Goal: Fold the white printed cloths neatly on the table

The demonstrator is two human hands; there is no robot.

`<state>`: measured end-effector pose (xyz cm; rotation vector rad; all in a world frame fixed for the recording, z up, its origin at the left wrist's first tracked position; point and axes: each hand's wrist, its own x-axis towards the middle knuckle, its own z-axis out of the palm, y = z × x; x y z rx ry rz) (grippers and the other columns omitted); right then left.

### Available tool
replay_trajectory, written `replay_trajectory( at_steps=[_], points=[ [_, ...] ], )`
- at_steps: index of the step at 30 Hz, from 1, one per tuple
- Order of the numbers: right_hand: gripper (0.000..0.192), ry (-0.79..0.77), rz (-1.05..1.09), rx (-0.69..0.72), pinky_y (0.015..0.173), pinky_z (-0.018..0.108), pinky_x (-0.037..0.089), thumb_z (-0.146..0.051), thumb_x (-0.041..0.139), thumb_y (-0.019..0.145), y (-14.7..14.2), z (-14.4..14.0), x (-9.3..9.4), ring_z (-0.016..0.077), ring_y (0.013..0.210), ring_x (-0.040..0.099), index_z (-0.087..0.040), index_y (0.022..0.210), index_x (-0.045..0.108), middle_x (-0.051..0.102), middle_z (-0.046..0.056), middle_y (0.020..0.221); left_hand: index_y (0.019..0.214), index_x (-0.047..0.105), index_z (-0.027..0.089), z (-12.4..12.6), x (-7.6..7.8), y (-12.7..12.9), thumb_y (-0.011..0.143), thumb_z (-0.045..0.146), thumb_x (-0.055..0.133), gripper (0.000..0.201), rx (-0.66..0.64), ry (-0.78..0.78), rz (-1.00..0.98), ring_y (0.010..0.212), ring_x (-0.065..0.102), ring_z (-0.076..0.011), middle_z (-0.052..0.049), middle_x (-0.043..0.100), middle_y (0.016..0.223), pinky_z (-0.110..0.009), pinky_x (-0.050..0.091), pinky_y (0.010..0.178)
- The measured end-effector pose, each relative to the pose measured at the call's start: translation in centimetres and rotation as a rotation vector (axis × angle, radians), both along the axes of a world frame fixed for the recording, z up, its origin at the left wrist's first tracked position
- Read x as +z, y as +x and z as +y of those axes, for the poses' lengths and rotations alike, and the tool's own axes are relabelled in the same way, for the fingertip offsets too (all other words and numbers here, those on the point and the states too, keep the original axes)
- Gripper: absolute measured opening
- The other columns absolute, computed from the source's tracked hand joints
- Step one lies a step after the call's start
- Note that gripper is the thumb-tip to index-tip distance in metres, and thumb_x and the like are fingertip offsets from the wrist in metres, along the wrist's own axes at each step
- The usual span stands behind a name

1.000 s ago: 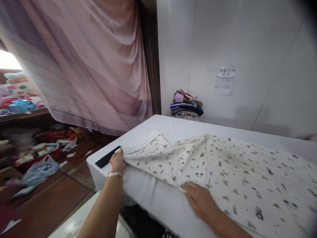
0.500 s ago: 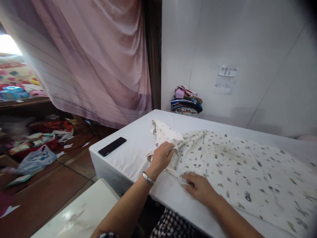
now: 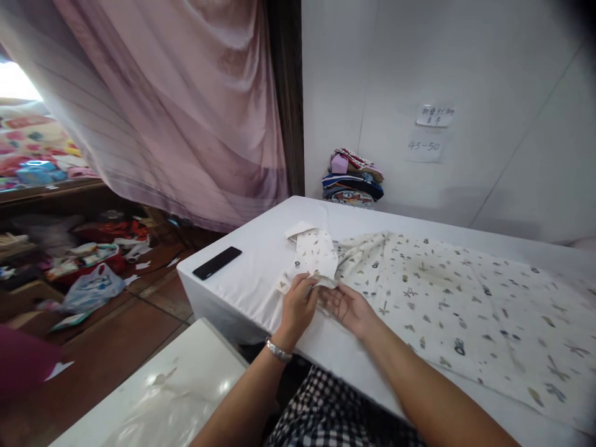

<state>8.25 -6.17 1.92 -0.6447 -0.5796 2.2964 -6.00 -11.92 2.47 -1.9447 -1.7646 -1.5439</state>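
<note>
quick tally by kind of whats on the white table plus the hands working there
patterned cloth, spread out, one end folded over: 1
black phone: 1
stack of folded clothes at the wall: 1
hands, both on the cloth's folded end, left hand and right hand: 2
total: 5

left hand (image 3: 299,302) | drew cloth (image 3: 419,292) corner inward, folded | right hand (image 3: 348,305) now palm-up
</note>
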Motion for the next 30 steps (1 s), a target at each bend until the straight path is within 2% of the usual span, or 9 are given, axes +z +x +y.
replay_trajectory(
  at_steps=[3, 6, 11, 13, 16, 19, 22, 26, 30],
  points=[
    [0.008, 0.102, -0.024, -0.120, 0.056, 0.020, 0.050, -0.021, 0.064, 0.078, -0.2, 0.6, -0.4, 0.0117, 0.066, 0.062, -0.016, 0.084, 0.061, 0.067, 0.003, 0.076, 0.091, 0.059, 0.020, -0.9, -0.5, -0.2, 0.085, 0.017, 0.049, 0.012, -0.064, -0.077, 0.124, 0.087, 0.060, -0.0147, -0.004, 0.061, 0.094, -0.026, 0.048, 0.075],
    [0.021, 0.251, -0.114, -0.151, 0.055, 0.022, 0.049, -0.026, 0.074, 0.068, -0.3, 0.6, -1.2, 0.0103, 0.060, 0.058, -0.017, 0.082, 0.061, 0.065, 0.000, 0.073, 0.085, 0.056, 0.020, -1.7, -1.0, 0.0, 0.083, 0.021, 0.051, 0.006, -0.119, -0.212, 0.215, 0.076, 0.059, -0.0144, -0.003, 0.061, 0.081, -0.026, 0.047, 0.068],
    [0.036, 0.522, -0.291, -0.179, 0.053, 0.025, 0.046, -0.041, 0.076, 0.062, -0.4, 0.4, -2.2, 0.0113, 0.055, 0.055, -0.018, 0.083, 0.059, 0.062, -0.003, 0.064, 0.102, 0.051, 0.020, -1.8, -0.8, 0.7, 0.079, 0.033, 0.059, 0.028, 0.034, -0.340, 0.127, 0.060, 0.058, -0.0139, 0.001, 0.061, 0.074, -0.026, 0.047, 0.059],
    [0.036, 0.600, -0.319, -0.163, 0.052, 0.025, 0.045, -0.044, 0.075, 0.062, -0.3, 0.3, -2.4, 0.0107, 0.051, 0.053, -0.018, 0.080, 0.058, 0.059, -0.004, 0.059, 0.118, 0.046, 0.020, -1.7, -0.3, 1.1, 0.079, 0.031, 0.059, 0.043, 0.055, -0.291, 0.136, 0.076, 0.062, -0.0165, -0.006, 0.064, 0.098, -0.030, 0.051, 0.068],
    [0.034, 0.632, -0.312, -0.168, 0.048, 0.022, 0.040, -0.044, 0.074, 0.062, -0.1, 0.3, -2.5, 0.0083, 0.047, 0.048, -0.018, 0.076, 0.056, 0.053, -0.007, 0.053, 0.125, 0.047, 0.025, -1.7, 0.8, 1.5, 0.079, 0.025, 0.059, 0.047, -0.060, -0.227, 0.247, 0.109, 0.055, -0.0214, -0.009, 0.049, 0.130, -0.036, 0.049, 0.089],
    [0.033, 0.613, -0.287, -0.192, 0.045, 0.020, 0.036, -0.043, 0.074, 0.062, 0.1, 0.3, -2.5, 0.0067, 0.046, 0.044, -0.018, 0.074, 0.055, 0.049, -0.008, 0.052, 0.123, 0.051, 0.027, -2.0, 1.3, 1.5, 0.077, 0.017, 0.058, 0.048, -0.200, -0.257, 0.305, 0.122, 0.046, -0.0221, -0.007, 0.046, 0.135, -0.038, 0.044, 0.099],
    [0.035, 0.587, -0.267, -0.195, 0.047, 0.021, 0.036, -0.044, 0.074, 0.061, 0.2, 0.3, -2.4, 0.0069, 0.047, 0.044, -0.018, 0.074, 0.055, 0.049, -0.008, 0.052, 0.127, 0.048, 0.024, -2.3, 0.8, 1.2, 0.073, 0.007, 0.053, 0.057, -0.228, -0.287, 0.276, 0.123, 0.046, -0.0206, -0.008, 0.048, 0.134, -0.038, 0.043, 0.101],
    [0.040, 0.559, -0.291, -0.138, 0.051, 0.025, 0.043, -0.052, 0.073, 0.061, 0.2, 0.1, -2.1, 0.0112, 0.051, 0.051, -0.018, 0.071, 0.054, 0.055, -0.005, 0.055, 0.110, 0.059, 0.022, -2.0, 0.0, 0.9, 0.076, 0.006, 0.049, 0.038, -0.150, -0.257, 0.163, 0.105, 0.058, -0.0174, -0.006, 0.062, 0.114, -0.033, 0.048, 0.091],
    [0.042, 0.641, -0.388, -0.120, 0.054, 0.028, 0.045, -0.060, 0.064, 0.067, 0.3, -0.1, -2.0, 0.0148, 0.054, 0.055, -0.019, 0.069, 0.053, 0.060, -0.001, 0.058, 0.078, 0.062, 0.019, -1.5, 0.6, 0.8, 0.084, 0.023, 0.051, 0.013, 0.073, -0.148, -0.071, 0.085, 0.060, -0.0150, -0.003, 0.064, 0.088, -0.028, 0.048, 0.078]
  ],
)
